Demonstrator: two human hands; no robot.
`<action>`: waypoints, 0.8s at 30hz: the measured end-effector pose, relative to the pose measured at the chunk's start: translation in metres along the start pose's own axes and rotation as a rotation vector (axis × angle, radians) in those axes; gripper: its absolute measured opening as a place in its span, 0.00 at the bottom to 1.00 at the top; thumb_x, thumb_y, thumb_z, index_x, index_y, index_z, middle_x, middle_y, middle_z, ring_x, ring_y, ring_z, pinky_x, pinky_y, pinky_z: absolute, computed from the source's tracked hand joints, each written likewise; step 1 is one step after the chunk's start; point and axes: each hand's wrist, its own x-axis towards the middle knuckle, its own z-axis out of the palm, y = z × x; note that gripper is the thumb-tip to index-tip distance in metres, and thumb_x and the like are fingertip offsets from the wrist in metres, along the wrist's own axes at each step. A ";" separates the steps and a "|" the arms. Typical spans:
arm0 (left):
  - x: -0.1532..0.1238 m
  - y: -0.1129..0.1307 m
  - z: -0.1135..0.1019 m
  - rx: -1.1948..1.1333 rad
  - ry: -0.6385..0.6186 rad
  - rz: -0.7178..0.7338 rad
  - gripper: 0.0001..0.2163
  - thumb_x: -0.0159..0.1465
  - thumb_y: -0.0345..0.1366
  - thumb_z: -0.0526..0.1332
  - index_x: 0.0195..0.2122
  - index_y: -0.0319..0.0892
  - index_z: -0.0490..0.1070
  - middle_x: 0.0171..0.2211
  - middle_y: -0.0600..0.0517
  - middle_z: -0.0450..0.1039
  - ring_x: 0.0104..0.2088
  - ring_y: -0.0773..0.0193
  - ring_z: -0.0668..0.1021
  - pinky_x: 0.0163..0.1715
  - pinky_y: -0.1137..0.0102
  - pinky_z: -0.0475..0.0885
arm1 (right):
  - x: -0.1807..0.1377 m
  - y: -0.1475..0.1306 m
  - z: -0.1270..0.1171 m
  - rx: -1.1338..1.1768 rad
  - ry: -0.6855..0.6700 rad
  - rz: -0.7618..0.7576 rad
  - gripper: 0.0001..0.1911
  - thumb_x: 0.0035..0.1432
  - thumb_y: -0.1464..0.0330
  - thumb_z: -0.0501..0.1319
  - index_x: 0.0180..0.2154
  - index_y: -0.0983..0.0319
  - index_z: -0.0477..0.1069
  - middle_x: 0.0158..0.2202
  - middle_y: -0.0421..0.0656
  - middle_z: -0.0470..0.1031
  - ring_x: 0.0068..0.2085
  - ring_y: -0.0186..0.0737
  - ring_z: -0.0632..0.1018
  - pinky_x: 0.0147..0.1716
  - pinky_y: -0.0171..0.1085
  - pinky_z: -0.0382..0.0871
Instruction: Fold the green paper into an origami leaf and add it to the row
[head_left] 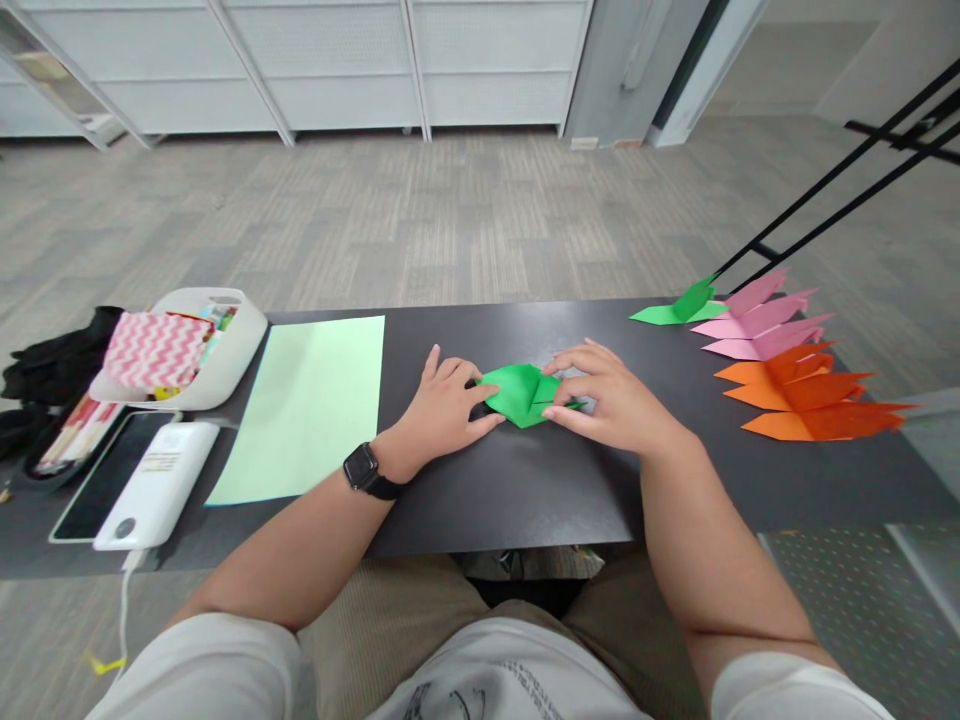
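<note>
At the far left of the dark table (517,505) I see black cloth (56,375) heaped beside a white basket (251,325). A pink-and-white zigzag pouch (154,350) lies in the top of the basket. In front of these lie a dark case (41,475) with slim items in it, a phone (105,475) with its screen dark, and a white power bank (161,480) overlapping the phone's right side. A white cable (124,620) runs from the power bank over the near edge. Next, a pale green sheet (307,410) lies flat.

To its right is the left hand (451,408), a black watch (363,468) at its wrist. Its fingertips touch the left end of the green paper (517,393); I cannot tell whether they pinch it or only steady it. The green paper, partly folded and creased, is at mid-table between the two hands. The right hand (609,398) grasps its right end between thumb and fingers.

Farther right, well apart from the hands, I note a row of folded pieces: a green piece (686,303) at the far end, then pink pieces (761,322), then orange pieces (814,398) nearest. Black bars (832,180) slant upward behind the row.
</note>
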 end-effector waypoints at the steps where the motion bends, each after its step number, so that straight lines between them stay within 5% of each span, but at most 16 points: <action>1: 0.000 0.000 0.000 0.003 0.004 0.004 0.16 0.70 0.51 0.69 0.54 0.50 0.84 0.50 0.45 0.77 0.57 0.46 0.75 0.75 0.33 0.46 | -0.001 0.002 0.000 -0.021 0.009 0.010 0.14 0.69 0.55 0.67 0.32 0.54 0.81 0.55 0.45 0.81 0.59 0.52 0.79 0.72 0.64 0.55; 9: 0.002 0.003 -0.002 -0.067 0.002 0.123 0.11 0.75 0.46 0.64 0.45 0.50 0.85 0.46 0.48 0.81 0.50 0.52 0.76 0.65 0.49 0.63 | -0.011 0.019 -0.001 -0.150 0.042 0.100 0.08 0.69 0.61 0.67 0.39 0.53 0.85 0.61 0.49 0.78 0.61 0.58 0.77 0.63 0.62 0.69; 24: 0.003 0.007 -0.002 -0.007 -0.133 0.080 0.11 0.75 0.45 0.65 0.42 0.45 0.81 0.42 0.48 0.80 0.44 0.53 0.77 0.49 0.57 0.64 | -0.029 0.023 0.016 -0.160 0.115 0.144 0.09 0.71 0.59 0.65 0.41 0.53 0.83 0.59 0.49 0.79 0.60 0.55 0.78 0.62 0.59 0.71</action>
